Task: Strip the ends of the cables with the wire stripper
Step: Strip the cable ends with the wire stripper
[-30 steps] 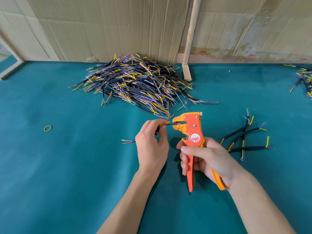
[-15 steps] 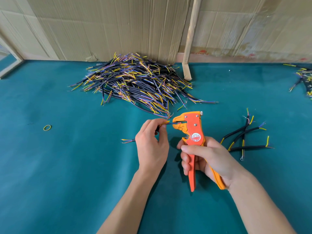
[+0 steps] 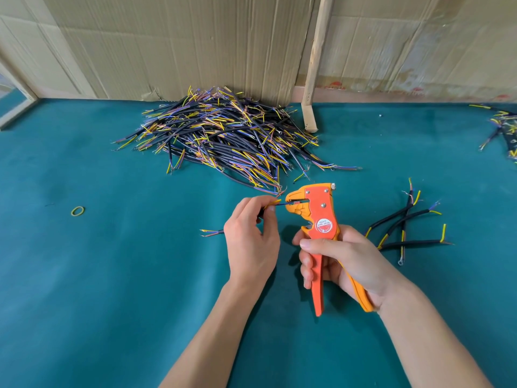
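My right hand (image 3: pixel 344 259) grips the handles of an orange wire stripper (image 3: pixel 319 219), held upright with its jaws pointing left. My left hand (image 3: pixel 251 245) pinches a short black cable (image 3: pixel 212 232) between thumb and fingers. One of the cable's thin inner wires reaches into the stripper's jaws, beside a yellow wire end. The cable's other end sticks out to the left of my left hand, showing yellow and blue wires.
A large heap of black cables (image 3: pixel 223 135) lies at the back against cardboard. Several cables (image 3: pixel 405 228) lie right of the stripper. More cables (image 3: pixel 503 130) sit at the far right edge. A yellow rubber band (image 3: pixel 77 211) lies at the left. A wooden stick (image 3: pixel 316 63) leans on the cardboard.
Hardly anything has moved. Both hands keep their grip, and the wire end stays in the stripper's jaws.
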{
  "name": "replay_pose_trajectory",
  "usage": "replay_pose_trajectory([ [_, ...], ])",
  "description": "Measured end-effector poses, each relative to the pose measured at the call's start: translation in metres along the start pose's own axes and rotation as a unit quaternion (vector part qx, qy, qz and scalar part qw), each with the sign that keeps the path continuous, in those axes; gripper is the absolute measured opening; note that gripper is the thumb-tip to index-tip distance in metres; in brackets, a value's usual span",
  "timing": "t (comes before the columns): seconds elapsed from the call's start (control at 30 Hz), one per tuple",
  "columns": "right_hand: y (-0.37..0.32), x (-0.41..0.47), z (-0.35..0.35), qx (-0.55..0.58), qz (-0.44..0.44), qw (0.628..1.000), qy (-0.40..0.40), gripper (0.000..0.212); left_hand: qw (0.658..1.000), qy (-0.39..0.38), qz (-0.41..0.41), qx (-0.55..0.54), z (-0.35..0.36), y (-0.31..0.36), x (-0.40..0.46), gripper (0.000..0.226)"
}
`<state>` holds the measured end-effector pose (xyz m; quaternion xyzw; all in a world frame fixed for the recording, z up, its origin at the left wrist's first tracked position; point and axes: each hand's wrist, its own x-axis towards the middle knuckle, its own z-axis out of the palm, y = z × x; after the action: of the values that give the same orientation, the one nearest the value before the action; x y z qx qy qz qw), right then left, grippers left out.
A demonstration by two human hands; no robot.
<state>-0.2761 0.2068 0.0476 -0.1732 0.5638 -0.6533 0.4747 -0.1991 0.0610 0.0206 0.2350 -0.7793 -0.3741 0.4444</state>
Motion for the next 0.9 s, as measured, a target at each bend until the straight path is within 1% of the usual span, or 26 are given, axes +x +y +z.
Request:
replay_pose_trajectory([
  [0.67, -0.0003, -0.0007, 0.0016, -0.003, 0.005, 1.000, 0.002, 0.020, 1.000, 0.004, 0.003, -0.003, 0.0004, -0.0011, -0.0010, 0.016],
  [0.77, 0.0006, -0.0006, 0.0032, -0.008, -0.005, 1.000, 0.020, 0.014, 1.000, -0.003, 0.007, -0.006, 0.0005, -0.0005, -0.0011, 0.017],
  [0.83, 0.0015, 0.0007, 0.0037, -0.007, -0.023, 0.999, 0.048, 0.010, 0.999, -0.026, 0.017, -0.008, 0.0017, 0.0005, -0.0009, 0.016],
  [0.9, 0.0022, 0.0005, 0.0037, 0.003, -0.030, 0.998, 0.056, 0.008, 0.999, -0.039, 0.023, -0.005, 0.0029, 0.0010, -0.0015, 0.015],
])
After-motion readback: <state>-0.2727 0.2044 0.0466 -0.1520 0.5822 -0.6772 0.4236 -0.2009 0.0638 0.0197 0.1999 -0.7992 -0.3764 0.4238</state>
